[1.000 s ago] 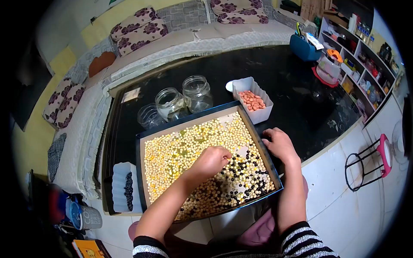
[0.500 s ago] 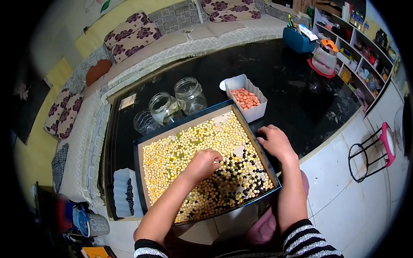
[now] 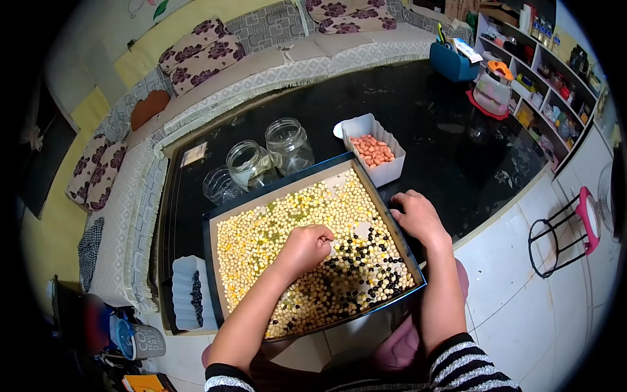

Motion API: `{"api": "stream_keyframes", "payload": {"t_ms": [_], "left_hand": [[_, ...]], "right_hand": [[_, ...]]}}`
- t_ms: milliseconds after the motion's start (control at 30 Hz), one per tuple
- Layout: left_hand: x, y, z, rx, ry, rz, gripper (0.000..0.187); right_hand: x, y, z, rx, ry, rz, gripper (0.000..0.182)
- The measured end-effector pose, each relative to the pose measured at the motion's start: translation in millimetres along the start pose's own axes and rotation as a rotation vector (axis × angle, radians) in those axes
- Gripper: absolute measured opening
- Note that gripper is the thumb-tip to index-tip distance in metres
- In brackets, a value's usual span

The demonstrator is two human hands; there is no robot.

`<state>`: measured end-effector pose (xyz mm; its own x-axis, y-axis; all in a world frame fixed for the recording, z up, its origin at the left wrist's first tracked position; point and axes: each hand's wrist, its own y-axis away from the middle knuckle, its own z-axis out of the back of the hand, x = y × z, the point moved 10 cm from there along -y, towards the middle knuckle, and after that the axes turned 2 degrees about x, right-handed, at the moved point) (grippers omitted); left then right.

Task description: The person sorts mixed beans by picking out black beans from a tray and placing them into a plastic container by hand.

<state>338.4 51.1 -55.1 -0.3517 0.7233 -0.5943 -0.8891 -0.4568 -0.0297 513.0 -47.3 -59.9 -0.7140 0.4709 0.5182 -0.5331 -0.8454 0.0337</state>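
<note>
A shallow box (image 3: 212,258) holds mixed pale yellow, green and black beans, the black ones (image 3: 385,274) mostly at its near right. Over the middle of the box, my left hand (image 3: 305,249) is closed, fingertips pinched; what they hold, if anything, is too small to name. My right hand (image 3: 419,217) rests at the box's right edge, fingers apart and slightly bent, with nothing in it. Behind the box stands a white container (image 3: 386,171) with pinkish peanuts (image 3: 373,150). A white container (image 3: 185,294) with black beans (image 3: 196,297) is at the box's left.
Glass jars (image 3: 287,145) stand behind the box on the black table (image 3: 457,137). A blue holder (image 3: 452,63) and a jug with an orange lid (image 3: 492,91) are at the far right. A stool (image 3: 586,219) stands on the floor at the right.
My left hand has shifted slightly left and up, away from the black beans. My right hand has stayed in place.
</note>
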Motion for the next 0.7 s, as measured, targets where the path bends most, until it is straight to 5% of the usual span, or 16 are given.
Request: {"api": "stream_keyframes", "payload": {"t_ms": [533,700], "left_hand": [[-21.5,-2.9,-24.7,0.144,-0.049,-0.245,0.013],[-15.5,1.2,-24.2,0.197,-0.056,-0.149,0.013]], "right_hand": [[0.9,-0.7,-1.1,0.008,0.021,-0.018,0.029],[1.0,-0.6,-1.4,0.002,0.02,-0.003,0.029]]}}
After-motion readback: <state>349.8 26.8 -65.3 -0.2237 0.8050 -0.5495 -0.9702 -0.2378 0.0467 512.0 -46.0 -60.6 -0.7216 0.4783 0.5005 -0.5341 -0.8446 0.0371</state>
